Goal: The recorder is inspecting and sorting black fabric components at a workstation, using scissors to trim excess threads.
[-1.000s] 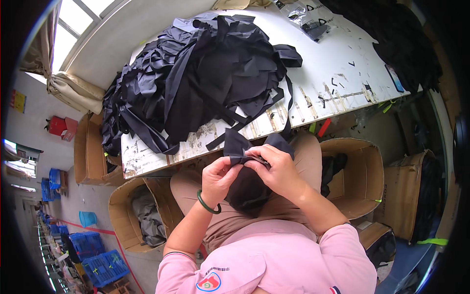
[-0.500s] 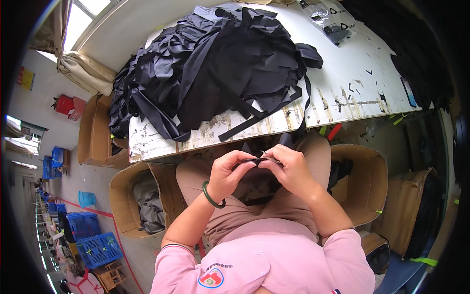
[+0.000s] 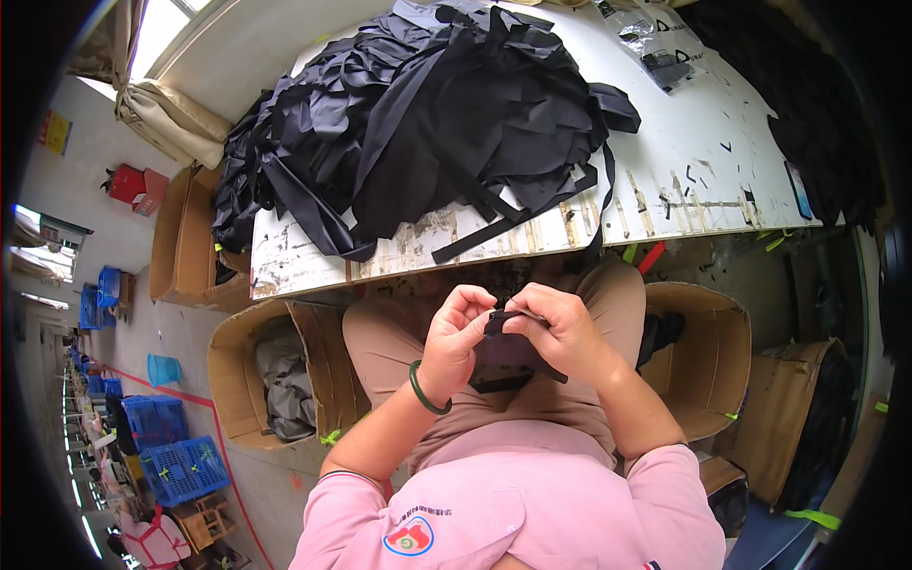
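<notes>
My left hand (image 3: pixel 456 337), with a dark green bangle (image 3: pixel 427 388) on its wrist, pinches one end of a black fabric piece (image 3: pixel 499 324) above my lap. Close beside it, my right hand (image 3: pixel 562 328) grips the same piece between thumb and fingers. Part of the fabric hangs below the hands, and a dark strip shows under my right palm. Whether a small tool sits in the fingers is too small to tell. Beyond both hands, a large heap of black fabric pieces (image 3: pixel 484 133) covers much of the white table (image 3: pixel 684 166), a few strips drooping over its near edge.
Open cardboard boxes flank my legs: the left box (image 3: pixel 233 380) holds grey fabric, the right box (image 3: pixel 717 361) dark material. A clear plastic bag (image 3: pixel 655 43) and a phone-like object (image 3: pixel 798 193) lie on the table. Blue crates (image 3: pixel 190 472) stand on the floor at far left.
My hands have turned slightly, and more of the black fabric shows between and below them. My left fingers have lifted and curled. The whole view has shifted a little.
</notes>
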{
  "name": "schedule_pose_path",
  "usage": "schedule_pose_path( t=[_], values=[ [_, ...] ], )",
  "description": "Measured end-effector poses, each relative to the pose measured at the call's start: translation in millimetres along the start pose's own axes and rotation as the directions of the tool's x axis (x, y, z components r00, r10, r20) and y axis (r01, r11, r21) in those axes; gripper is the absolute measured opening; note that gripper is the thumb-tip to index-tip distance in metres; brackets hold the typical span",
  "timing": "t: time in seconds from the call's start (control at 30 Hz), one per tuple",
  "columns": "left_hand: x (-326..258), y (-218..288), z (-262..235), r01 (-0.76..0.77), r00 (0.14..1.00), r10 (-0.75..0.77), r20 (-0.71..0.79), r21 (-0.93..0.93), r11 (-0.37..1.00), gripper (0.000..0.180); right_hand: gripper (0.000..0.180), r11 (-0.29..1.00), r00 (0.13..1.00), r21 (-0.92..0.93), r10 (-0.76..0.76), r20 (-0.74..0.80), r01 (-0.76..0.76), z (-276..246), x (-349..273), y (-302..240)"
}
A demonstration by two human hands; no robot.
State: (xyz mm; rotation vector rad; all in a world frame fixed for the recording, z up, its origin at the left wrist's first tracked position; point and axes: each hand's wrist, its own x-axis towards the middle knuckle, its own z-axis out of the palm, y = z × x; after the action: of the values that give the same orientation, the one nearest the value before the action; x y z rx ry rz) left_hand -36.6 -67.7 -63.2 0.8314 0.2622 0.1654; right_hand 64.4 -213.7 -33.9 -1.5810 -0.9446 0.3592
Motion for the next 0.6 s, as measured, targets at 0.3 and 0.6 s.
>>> schedule_pose_path(
  t=[0.3,0.6],
  values=[
    [-15.7,15.2,4.9,-0.136,0.986,0.089,0.138,0.378,0.916,0.022,0.015,0.992,0.998,-0.119,0.035,-0.057,-0.042,-1.7,1.3,-5.8],
    [-8.2,24.0,-7.3,0.016,0.975,-0.084,0.206,0.312,0.950,0.012,0.014,0.976,0.986,0.160,0.135,0.099,-0.150,-9.3,4.0,-0.8]
  ],
)
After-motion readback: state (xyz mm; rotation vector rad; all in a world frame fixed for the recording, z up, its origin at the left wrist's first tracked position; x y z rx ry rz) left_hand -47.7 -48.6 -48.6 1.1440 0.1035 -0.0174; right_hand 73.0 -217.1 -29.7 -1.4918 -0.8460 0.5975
